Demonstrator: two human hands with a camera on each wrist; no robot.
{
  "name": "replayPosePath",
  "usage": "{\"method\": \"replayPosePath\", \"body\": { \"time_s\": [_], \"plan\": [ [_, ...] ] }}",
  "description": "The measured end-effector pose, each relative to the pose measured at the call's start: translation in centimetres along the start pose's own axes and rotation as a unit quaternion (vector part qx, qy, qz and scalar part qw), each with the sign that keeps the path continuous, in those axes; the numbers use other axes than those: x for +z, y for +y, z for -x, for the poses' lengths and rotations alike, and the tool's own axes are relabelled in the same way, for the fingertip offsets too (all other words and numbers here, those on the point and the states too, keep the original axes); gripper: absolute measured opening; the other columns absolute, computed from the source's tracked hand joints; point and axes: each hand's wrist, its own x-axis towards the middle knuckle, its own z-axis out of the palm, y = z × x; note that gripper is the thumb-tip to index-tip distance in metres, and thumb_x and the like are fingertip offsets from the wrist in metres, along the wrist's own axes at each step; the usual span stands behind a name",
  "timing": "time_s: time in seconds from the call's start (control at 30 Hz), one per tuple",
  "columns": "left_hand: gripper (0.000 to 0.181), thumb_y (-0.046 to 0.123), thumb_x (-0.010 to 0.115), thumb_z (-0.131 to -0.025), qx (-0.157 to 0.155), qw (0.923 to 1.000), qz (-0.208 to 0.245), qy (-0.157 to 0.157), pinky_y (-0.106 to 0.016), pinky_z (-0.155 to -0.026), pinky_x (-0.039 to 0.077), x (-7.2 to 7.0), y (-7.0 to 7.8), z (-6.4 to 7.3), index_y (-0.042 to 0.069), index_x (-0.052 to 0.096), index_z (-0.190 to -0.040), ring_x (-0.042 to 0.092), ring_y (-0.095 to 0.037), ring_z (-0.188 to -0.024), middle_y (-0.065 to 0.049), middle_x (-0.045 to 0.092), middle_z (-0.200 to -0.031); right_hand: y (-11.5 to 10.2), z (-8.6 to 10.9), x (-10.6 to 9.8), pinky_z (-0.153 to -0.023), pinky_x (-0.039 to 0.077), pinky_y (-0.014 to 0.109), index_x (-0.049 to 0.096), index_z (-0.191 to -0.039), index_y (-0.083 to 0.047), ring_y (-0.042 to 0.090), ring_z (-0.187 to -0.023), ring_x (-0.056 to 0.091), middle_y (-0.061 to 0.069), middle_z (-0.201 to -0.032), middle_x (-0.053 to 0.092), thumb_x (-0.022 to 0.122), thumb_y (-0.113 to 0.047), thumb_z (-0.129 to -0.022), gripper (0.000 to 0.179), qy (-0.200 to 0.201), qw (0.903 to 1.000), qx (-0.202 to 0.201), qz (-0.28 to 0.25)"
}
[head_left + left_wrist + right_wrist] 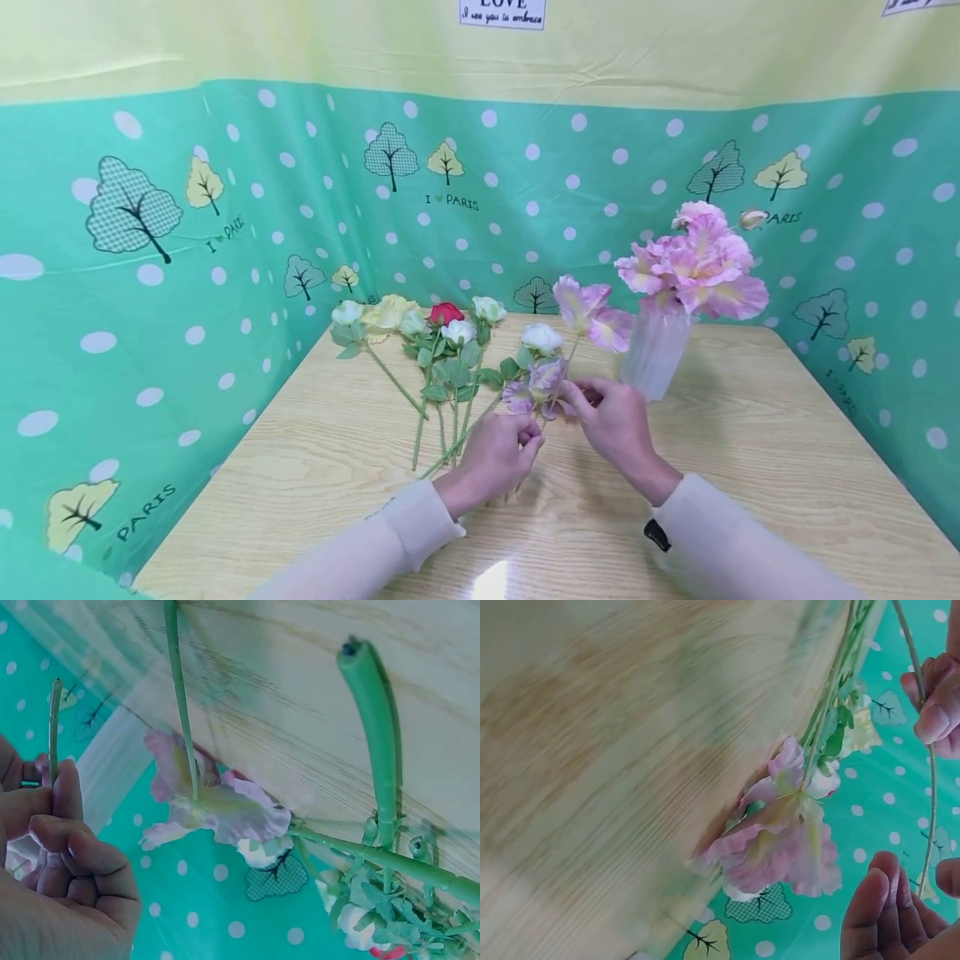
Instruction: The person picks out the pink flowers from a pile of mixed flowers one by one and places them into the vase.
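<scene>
In the head view my left hand (498, 458) pinches the thin stem of an artificial flower with pink-purple petals (592, 315). The cut end of this stem (55, 712) sticks out past the fingers in the left wrist view. My right hand (615, 417) is farther along the stem (932, 802). Its fingers (883, 900) and thumb stand apart with the stem between them, in the right wrist view. A second pink-purple flower (534, 390) lies on the table close to both hands, beside a white rose (542, 337).
On the right, a frosted white vase (657, 354) holds large pink flowers (701, 262). Left of the hands lie several stems with a red rose (447, 313), white roses and a yellow flower (390, 312). A dotted green cloth (525, 233) hangs behind the wooden table (315, 500).
</scene>
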Motion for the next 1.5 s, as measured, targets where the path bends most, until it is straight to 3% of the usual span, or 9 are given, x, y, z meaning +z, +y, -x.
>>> {"method": "replayPosePath", "body": {
  "time_s": [0.37,0.6,0.73,0.87,1.07,1.23,1.33,1.5],
  "plan": [
    [0.007,0.010,0.078,-0.089,0.019,0.9997,-0.014,0.010,-0.011,-0.062,0.048,0.2,0.0,0.2,0.013,0.076,-0.082,0.063,0.003,-0.062,0.004,0.075,-0.075,-0.8,-0.8,0.1,-0.042,0.047,0.026,0.078,-0.101,0.000,0.021,-0.057,0.067,0.004,-0.069,0.070,0.074,-0.019,-0.097,0.021,-0.025,0.9945,0.085,-0.056],
    [0.007,0.010,0.078,-0.089,0.006,0.9999,-0.010,0.002,-0.012,-0.060,0.048,0.1,-0.1,0.2,0.013,0.076,-0.083,0.061,0.003,-0.061,0.004,0.075,-0.076,-1.3,-1.4,0.3,-0.050,0.057,0.030,0.077,-0.100,0.003,0.016,-0.054,0.066,0.008,-0.071,0.071,0.073,-0.014,-0.096,0.017,-0.037,0.9850,0.128,-0.110],
    [0.008,0.011,0.079,-0.089,-0.002,0.9999,-0.016,-0.001,-0.014,-0.058,0.047,0.1,-0.3,0.1,0.015,0.076,-0.082,0.059,0.004,-0.059,0.005,0.075,-0.075,-1.6,-1.5,0.4,-0.053,0.059,0.031,0.076,-0.100,0.005,0.015,-0.054,0.066,0.009,-0.072,0.071,0.074,-0.012,-0.096,0.018,-0.040,0.9817,0.136,-0.127],
    [0.007,0.015,0.079,-0.089,-0.006,0.9998,-0.017,-0.001,-0.015,-0.058,0.047,0.2,-0.5,-0.1,0.015,0.077,-0.082,0.061,0.003,-0.061,0.006,0.075,-0.075,-1.9,-1.7,0.3,-0.050,0.057,0.027,0.076,-0.097,0.005,0.014,-0.054,0.065,0.011,-0.073,0.072,0.074,-0.011,-0.095,0.016,-0.033,0.9843,0.124,-0.121],
    [0.011,0.019,0.080,-0.090,-0.015,0.9999,0.000,-0.007,-0.016,-0.060,0.051,0.1,-0.6,-0.2,0.008,0.079,-0.092,0.068,-0.003,-0.067,0.002,0.076,-0.079,-2.3,-1.6,-0.4,-0.049,0.054,0.026,0.078,-0.099,0.002,0.015,-0.059,0.066,0.012,-0.078,0.073,0.073,-0.010,-0.095,0.013,-0.023,0.9938,0.061,-0.090],
    [0.013,0.020,0.079,-0.091,-0.031,0.9993,0.013,-0.017,-0.016,-0.057,0.049,0.0,-0.8,-0.3,0.008,0.077,-0.094,0.065,-0.002,-0.064,0.000,0.077,-0.082,-2.4,-1.6,-1.1,-0.048,0.051,0.023,0.078,-0.095,0.001,0.015,-0.059,0.063,0.009,-0.075,0.073,0.073,0.000,-0.092,0.006,0.027,0.9967,-0.057,-0.050],
    [0.013,0.022,0.078,-0.092,-0.032,0.9993,0.007,-0.017,-0.016,-0.054,0.047,-0.2,-0.8,-0.3,0.009,0.077,-0.093,0.061,0.001,-0.061,0.001,0.077,-0.082,-2.1,-1.8,-1.5,-0.052,0.053,0.021,0.076,-0.093,0.004,0.016,-0.060,0.064,0.011,-0.075,0.073,0.075,0.005,-0.087,0.006,0.073,0.9868,-0.143,-0.026],
    [0.017,0.024,0.077,-0.093,-0.026,0.9996,-0.003,-0.010,-0.017,-0.053,0.045,-0.5,-1.0,-0.6,0.008,0.078,-0.095,0.056,0.002,-0.057,0.001,0.077,-0.082,-1.6,-2.5,-2.7,-0.057,0.055,0.021,0.074,-0.089,0.003,0.018,-0.061,0.067,0.012,-0.075,0.073,0.076,0.009,-0.084,0.008,0.145,0.9585,-0.245,0.020]
  ]
}}
